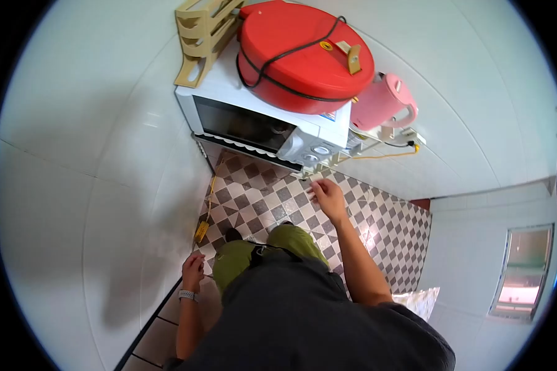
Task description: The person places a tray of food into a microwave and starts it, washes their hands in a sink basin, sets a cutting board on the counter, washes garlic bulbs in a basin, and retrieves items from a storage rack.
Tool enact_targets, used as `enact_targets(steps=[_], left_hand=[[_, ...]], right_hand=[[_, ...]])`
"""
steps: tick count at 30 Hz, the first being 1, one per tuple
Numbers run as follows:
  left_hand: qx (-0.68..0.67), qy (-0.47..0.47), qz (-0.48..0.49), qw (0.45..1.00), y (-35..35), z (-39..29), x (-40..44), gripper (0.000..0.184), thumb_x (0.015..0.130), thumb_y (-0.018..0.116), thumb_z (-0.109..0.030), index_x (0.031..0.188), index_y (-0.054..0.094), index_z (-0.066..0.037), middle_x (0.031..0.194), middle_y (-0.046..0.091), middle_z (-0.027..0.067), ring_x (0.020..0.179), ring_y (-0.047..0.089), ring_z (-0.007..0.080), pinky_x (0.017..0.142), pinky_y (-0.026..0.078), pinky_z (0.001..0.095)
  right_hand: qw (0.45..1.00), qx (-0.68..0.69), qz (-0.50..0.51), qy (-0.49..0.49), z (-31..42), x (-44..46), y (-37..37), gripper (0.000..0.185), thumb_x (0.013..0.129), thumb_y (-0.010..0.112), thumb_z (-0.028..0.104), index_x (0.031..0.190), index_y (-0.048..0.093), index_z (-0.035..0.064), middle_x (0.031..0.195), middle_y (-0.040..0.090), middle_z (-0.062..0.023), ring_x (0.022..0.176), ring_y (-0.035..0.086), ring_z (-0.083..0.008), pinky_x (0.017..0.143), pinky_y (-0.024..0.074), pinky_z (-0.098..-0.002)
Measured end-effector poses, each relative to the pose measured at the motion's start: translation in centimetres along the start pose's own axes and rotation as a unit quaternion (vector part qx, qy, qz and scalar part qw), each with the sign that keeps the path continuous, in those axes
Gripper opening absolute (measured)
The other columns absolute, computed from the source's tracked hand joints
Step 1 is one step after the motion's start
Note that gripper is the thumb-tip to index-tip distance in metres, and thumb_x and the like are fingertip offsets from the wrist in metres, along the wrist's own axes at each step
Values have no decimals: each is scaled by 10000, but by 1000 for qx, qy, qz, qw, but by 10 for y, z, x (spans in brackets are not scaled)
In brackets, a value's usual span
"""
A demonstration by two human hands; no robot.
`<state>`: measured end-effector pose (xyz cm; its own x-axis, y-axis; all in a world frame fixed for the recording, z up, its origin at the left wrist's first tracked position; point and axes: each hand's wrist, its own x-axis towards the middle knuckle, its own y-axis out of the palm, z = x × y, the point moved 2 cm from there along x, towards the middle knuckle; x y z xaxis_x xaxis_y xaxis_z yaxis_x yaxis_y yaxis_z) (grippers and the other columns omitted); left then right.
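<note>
My right hand point(327, 199) reaches forward below the right corner of a white microwave oven point(319, 139). Its fingers are slightly bent and apart, and I see nothing in them. The microwave has a dark glass door and two round knobs. Down by my left leg, near the tiled wall, my left hand point(193, 272) hangs with its fingers curled in. It shows no object, and a light watch band point(189, 295) circles that wrist. On top of the microwave sits a round red electric appliance point(297, 49), its black cord lying across the lid.
A beige plastic rack point(198, 40) stands at the microwave's left. A pink electric kettle point(384, 102) is behind on the right, beside a power strip point(408, 136). A yellow cord with a yellow socket block point(201, 232) runs along the checkered floor point(377, 216).
</note>
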<state>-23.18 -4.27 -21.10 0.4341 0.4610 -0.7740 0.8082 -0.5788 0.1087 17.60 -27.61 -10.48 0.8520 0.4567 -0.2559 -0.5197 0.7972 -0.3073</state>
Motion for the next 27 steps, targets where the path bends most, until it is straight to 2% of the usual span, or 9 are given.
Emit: enact_targets(steps=[8,11,13,15,16,18,20,23,27], left_hand=[[-12,-41,-54,998,-61,53,8,184,909,516,-188,1017,619,-81,618,452,-42,445,380,49,361,264,194],[-2,-40,-55,998,-71,60,23,212,914,502,-214,1013,624,-72,619,465,-31,429,394,68,354,298,218],[-128,-49,-8,991,-73,49,26,238,924,495,-249,981,629,-60,645,513,-11,485,461,99,405,358,224],[-317,-36,61,946,-52,22,31,284,939,473,-288,951,631,-51,716,573,19,604,529,135,529,440,239],[-327,-10,93,940,-29,-16,10,313,952,444,-303,941,626,-48,787,607,39,734,561,154,657,479,274],[-363,19,182,914,8,-76,-12,430,972,399,-378,1058,590,-1,963,604,111,953,566,229,900,462,357],[-364,44,247,897,44,-126,-31,524,981,368,-437,1157,539,26,1111,571,139,1100,527,260,1023,398,387],[-386,71,338,855,94,-163,-44,584,993,320,-460,1259,475,36,1200,540,152,1177,494,270,1053,376,392],[-341,74,386,854,149,-177,-50,642,991,269,-499,1290,457,37,1286,508,156,1253,444,265,1106,304,383]], right_hand=[[989,124,-78,29,45,32,27,356,939,534,323,944,634,-19,759,670,-93,590,602,-110,538,491,-241],[988,119,-90,30,48,32,27,325,935,545,297,954,629,-16,763,670,-95,588,602,-116,535,489,-244],[990,107,-85,29,43,33,24,307,940,541,289,987,624,-3,785,669,-88,603,598,-111,544,482,-235],[992,109,-65,27,29,31,26,249,938,546,259,1009,623,33,819,669,-78,619,596,-103,550,482,-224],[987,141,-68,25,27,25,31,220,923,568,223,973,625,17,804,670,-89,612,610,-119,544,498,-250],[993,109,-25,35,32,9,46,200,936,553,206,983,616,23,836,663,-80,679,612,-113,612,511,-245],[987,147,50,51,31,-12,70,198,950,539,216,1017,597,39,908,663,-80,754,621,-133,688,514,-266],[955,249,138,87,50,-50,104,337,960,515,308,1165,552,44,1079,626,-92,947,613,-190,851,498,-340],[856,433,230,166,85,-80,141,560,961,447,469,1322,430,40,1304,487,-109,1196,477,-217,1005,402,-386]])
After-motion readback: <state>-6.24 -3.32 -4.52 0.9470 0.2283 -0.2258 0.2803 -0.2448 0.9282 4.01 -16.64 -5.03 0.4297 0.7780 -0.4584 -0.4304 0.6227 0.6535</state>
